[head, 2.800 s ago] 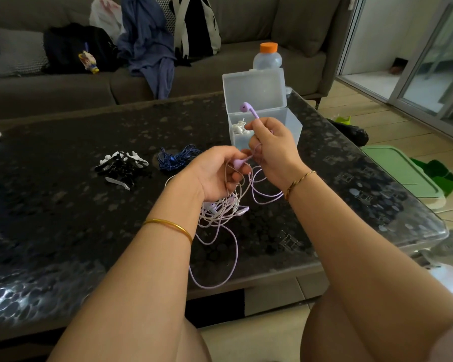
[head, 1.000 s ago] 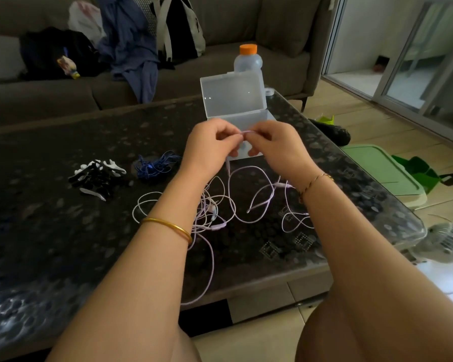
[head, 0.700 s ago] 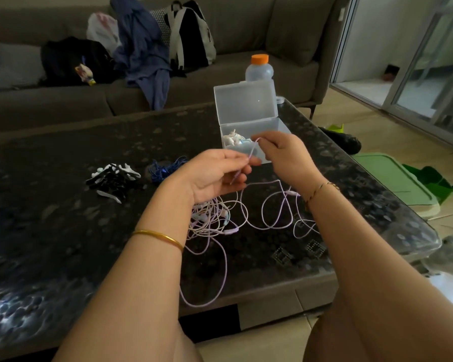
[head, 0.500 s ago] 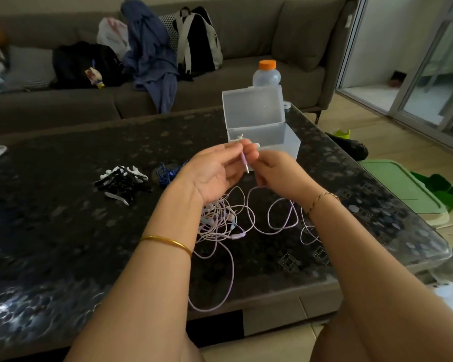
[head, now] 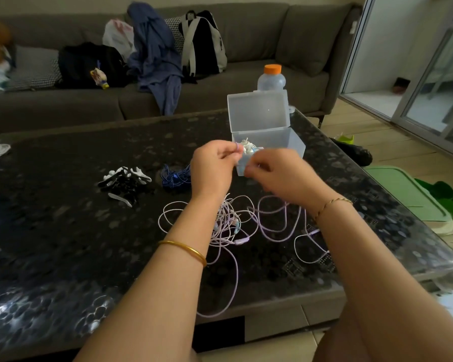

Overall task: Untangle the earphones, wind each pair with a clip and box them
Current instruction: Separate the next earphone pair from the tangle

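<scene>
Fig.: head view. L hand (head: 215,165) pinches one end of the lilac earphones (head: 228,223) between thumb & forefinger, raised just in front of the open clear box (head: 296,146). R hand (head: 280,173) is motion-blurred with fingers curled; I read it as pinching the same cord close by. The rest of the cord lies in loose tangled loops on the dark table (head: 63,231) under both wrists, w/ one loop over the near edge. White earphones (head: 247,146) sit inside the box. Clips (head: 123,180) & blue earphones (head: 175,176) lie left of the hands, apart from them.
</scene>
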The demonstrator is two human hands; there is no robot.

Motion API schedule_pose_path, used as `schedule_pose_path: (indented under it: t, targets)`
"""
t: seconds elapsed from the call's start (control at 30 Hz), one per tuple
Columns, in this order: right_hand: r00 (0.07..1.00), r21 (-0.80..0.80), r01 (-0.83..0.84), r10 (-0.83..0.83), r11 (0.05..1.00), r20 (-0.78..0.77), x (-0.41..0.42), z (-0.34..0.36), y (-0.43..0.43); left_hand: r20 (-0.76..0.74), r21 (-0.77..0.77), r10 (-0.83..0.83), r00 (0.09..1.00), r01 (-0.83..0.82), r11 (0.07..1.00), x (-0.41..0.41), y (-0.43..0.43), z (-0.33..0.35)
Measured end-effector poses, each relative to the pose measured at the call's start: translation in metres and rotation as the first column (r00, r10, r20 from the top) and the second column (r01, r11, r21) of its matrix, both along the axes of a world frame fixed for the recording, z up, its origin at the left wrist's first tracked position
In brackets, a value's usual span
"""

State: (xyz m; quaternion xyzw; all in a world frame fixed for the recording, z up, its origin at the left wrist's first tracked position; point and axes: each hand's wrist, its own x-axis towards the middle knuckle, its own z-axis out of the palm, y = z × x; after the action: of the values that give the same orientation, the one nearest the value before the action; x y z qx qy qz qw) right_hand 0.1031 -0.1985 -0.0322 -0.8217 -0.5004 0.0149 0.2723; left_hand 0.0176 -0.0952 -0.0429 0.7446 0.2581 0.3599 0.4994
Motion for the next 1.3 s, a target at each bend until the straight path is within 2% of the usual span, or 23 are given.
schedule_pose_path:
  t: [0.07, 0.17, 0.27, 0.37, 0.47, 0.53, 0.6, 0.63, 0.7, 0.83, 0.9, 0.97, 1.03, 1.1, 1.2, 1.3]
  targets:
    - [0.986, 0.116, 0.091, -0.106, 0.989, 0.126, 0.004, 0.002, -0.003, -0.088, 0.116, -0.077, 0.993, 0.087, 0.989, -0.001, -0.002, 0.000]
    - [0.976, 0.245, 0.143, -0.178, 0.959, 0.127, 0.010, 0.000, -0.006, -0.163, 0.102, -0.203, 0.966, 0.221, 0.970, -0.002, -0.007, 0.007]
    - [0.971, 0.339, 0.176, -0.219, 0.924, 0.094, 0.017, -0.004, -0.005, -0.207, -0.056, -0.289, 0.935, 0.284, 0.957, -0.004, -0.010, 0.015]
    - [0.976, 0.375, 0.172, -0.209, 0.911, 0.062, 0.020, -0.006, -0.005, -0.169, -0.285, -0.392, 0.904, 0.336, 0.898, -0.005, -0.012, 0.018]
    - [0.986, 0.390, 0.149, -0.167, 0.909, 0.013, 0.018, -0.006, -0.007, -0.043, -0.451, -0.485, 0.873, 0.416, 0.790, -0.004, -0.010, 0.019]
    - [0.989, 0.380, 0.132, -0.095, 0.915, -0.114, 0.014, -0.008, -0.007, 0.142, -0.583, -0.536, 0.832, 0.508, 0.634, -0.005, -0.008, 0.022]
    - [0.964, 0.337, 0.099, -0.007, 0.936, -0.264, 0.009, -0.007, -0.006, 0.327, -0.659, -0.516, 0.792, 0.583, 0.476, -0.006, -0.006, 0.025]
    - [0.951, 0.299, 0.070, 0.026, 0.952, -0.307, 0.007, -0.007, -0.006, 0.390, -0.670, -0.478, 0.787, 0.599, 0.439, -0.006, -0.005, 0.026]
    - [0.948, 0.179, -0.008, 0.064, 0.984, -0.313, 0.003, -0.006, -0.006, 0.430, -0.670, -0.374, 0.822, 0.568, 0.477, -0.004, -0.005, 0.028]
    - [0.929, 0.028, -0.132, 0.134, 0.991, -0.345, -0.002, 0.000, -0.011, 0.314, -0.614, -0.098, 0.944, 0.280, 0.738, 0.000, -0.002, 0.022]
    - [0.928, 0.049, -0.133, 0.141, 0.990, -0.346, -0.003, 0.005, -0.013, 0.177, -0.405, -0.036, 0.984, 0.106, 0.908, 0.001, -0.001, 0.015]
    - [0.935, 0.121, -0.064, 0.102, 0.991, -0.341, -0.001, 0.009, -0.015, 0.073, -0.157, -0.060, 0.996, 0.071, 0.985, 0.001, -0.002, 0.010]
    - [0.959, 0.193, 0.027, 0.030, 0.981, -0.283, 0.004, 0.009, -0.015, -0.021, -0.032, -0.131, 0.991, 0.130, 0.991, 0.001, -0.003, 0.008]
    - [0.986, 0.218, 0.074, -0.039, 0.973, -0.163, 0.008, 0.006, -0.014, -0.112, 0.001, -0.221, 0.969, 0.223, 0.975, 0.000, -0.005, 0.009]
    - [0.993, 0.265, 0.119, -0.114, 0.957, -0.037, 0.014, -0.002, -0.010, -0.199, -0.052, -0.341, 0.919, 0.337, 0.940, -0.001, -0.009, 0.014]
    - [0.984, 0.352, 0.177, -0.157, 0.919, -0.085, 0.018, -0.007, -0.007, -0.215, -0.204, -0.431, 0.876, 0.391, 0.897, -0.003, -0.010, 0.019]
